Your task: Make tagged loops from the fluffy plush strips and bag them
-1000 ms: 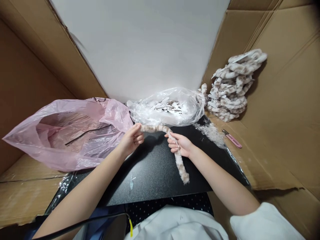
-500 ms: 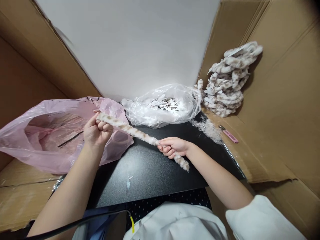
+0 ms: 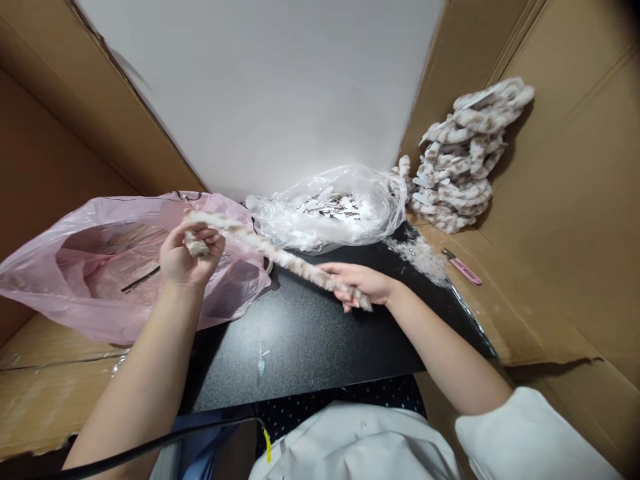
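Observation:
A long fluffy strip [image 3: 280, 255], white with tan patches, stretches slantwise between my two hands above the black tabletop. My left hand [image 3: 189, 253] is closed around its upper end, and a short furry end pokes out below the fingers. At the lower end, my right hand [image 3: 361, 283] has its fingers loosely extended, with the strip lying across them and its tip near the palm. Behind my left hand lies an open pink plastic bag [image 3: 230, 293] with a thin black strip in its mouth.
A clear plastic bag [image 3: 285, 230] of white tags stands at the back. Fluffy rings [image 3: 465, 160] with tags are piled against the cardboard at right. A pink cutter [image 3: 465, 268] and loose fluff [image 3: 420, 257] lie nearby. Cardboard walls [image 3: 575, 200] flank the black table [image 3: 310, 353].
My right hand has opened from its grip and shifted slightly right, nearer the strip's lower end. In my left hand, a furry end now shows below the fingers.

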A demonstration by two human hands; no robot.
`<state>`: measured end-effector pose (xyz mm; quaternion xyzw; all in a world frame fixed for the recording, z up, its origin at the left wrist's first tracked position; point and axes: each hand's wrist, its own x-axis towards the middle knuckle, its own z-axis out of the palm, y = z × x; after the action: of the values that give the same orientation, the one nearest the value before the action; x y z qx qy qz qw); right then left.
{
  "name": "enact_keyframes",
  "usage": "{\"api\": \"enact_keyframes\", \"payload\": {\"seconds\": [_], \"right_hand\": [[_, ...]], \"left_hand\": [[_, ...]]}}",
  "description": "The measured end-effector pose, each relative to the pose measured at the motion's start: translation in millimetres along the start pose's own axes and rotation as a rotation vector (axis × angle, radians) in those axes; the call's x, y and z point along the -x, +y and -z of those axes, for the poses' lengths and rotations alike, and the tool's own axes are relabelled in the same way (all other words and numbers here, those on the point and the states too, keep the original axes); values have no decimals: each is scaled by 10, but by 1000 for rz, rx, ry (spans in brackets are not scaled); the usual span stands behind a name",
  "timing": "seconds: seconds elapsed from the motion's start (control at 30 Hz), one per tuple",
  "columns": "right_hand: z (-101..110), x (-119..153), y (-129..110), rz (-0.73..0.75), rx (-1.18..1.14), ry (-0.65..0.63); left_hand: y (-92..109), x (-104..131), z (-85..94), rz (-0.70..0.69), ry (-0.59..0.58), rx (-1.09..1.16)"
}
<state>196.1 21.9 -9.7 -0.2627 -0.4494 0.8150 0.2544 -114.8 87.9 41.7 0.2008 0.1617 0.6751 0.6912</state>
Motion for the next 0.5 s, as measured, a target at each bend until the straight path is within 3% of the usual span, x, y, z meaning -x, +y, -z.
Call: {"api": "enact_keyframes", "payload": {"seconds": [0.1, 0.23, 0.33, 0.5], "right_hand": [[19, 41, -57, 183, -52, 108], [-29, 89, -104, 283, -102, 111], [-53, 56, -91, 340, -62, 236], [-37, -94, 2, 431, 63, 519]], "left_hand": [[-92, 47, -18, 104, -4, -82], [-206, 71, 33, 237, 40, -228], [-275, 80, 80, 288, 72, -362], [-439, 118, 90, 356, -165, -543]]}}
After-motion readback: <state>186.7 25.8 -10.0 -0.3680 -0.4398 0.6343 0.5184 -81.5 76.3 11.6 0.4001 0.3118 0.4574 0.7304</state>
